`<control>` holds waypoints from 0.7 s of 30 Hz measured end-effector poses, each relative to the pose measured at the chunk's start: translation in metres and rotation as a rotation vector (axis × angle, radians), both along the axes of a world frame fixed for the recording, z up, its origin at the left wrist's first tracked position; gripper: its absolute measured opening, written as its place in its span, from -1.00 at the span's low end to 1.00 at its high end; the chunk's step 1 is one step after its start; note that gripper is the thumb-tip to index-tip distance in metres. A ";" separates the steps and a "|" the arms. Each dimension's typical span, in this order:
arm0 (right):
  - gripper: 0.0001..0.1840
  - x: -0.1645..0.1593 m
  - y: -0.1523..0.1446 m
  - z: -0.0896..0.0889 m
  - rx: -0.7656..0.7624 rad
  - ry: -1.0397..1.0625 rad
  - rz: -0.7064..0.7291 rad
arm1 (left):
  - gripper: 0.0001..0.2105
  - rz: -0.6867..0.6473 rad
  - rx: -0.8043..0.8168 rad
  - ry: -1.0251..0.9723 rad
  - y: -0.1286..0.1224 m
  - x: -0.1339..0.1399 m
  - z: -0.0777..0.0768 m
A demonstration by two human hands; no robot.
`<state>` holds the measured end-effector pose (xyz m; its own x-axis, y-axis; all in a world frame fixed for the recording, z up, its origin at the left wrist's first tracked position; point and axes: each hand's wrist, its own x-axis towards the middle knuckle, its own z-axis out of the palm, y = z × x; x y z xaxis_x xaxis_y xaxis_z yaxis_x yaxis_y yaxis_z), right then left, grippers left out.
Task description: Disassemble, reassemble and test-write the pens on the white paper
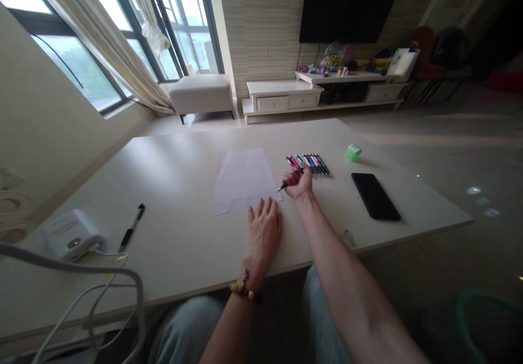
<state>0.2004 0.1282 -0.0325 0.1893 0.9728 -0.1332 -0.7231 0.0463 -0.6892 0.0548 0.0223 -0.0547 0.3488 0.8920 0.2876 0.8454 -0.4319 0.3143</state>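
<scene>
A sheet of paper (245, 173) lies on the white table (175, 184), with lines of small handwriting along its edge nearest me. My left hand (265, 228) rests flat, its fingertips on that near edge and its fingers stretched out. Closed around a pen (283, 186), my right hand (299, 183) is by the paper's near right corner. The pen's tip points down and left at the corner; whether it touches the paper I cannot tell. Just beyond my right hand, several coloured pens (316, 164) lie side by side in a row.
To the right are a black phone (375, 196) and a small green-and-white object (352, 152). A black-and-white pen (132, 228) lies at the left, near a white power adapter box (73, 236) with cables (139, 298) looping over the table's front edge.
</scene>
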 end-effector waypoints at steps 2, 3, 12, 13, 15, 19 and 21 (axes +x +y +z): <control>-0.63 -0.002 0.007 0.005 -0.028 -0.054 0.027 | -0.64 0.003 0.010 -0.010 0.000 0.001 -0.001; -0.64 -0.003 0.011 0.009 -0.043 -0.081 0.059 | -0.65 0.005 0.015 -0.014 0.000 0.001 -0.001; -0.70 0.001 -0.004 0.006 -0.036 -0.722 0.039 | -0.68 0.035 0.051 -0.061 0.004 0.007 -0.001; -0.73 0.002 -0.007 0.003 -0.036 -0.733 -0.009 | -0.68 0.040 0.060 -0.056 0.004 0.008 -0.002; -0.75 0.001 -0.011 -0.002 -0.051 -0.742 -0.039 | -0.67 0.051 0.075 -0.041 0.003 0.009 -0.002; -0.73 -0.013 -0.010 -0.011 0.008 -0.987 -0.060 | -0.67 0.049 0.080 -0.022 0.002 0.009 -0.003; -0.77 -0.021 -0.007 -0.017 0.017 -1.129 -0.140 | -0.66 0.046 0.084 -0.016 0.001 0.008 -0.004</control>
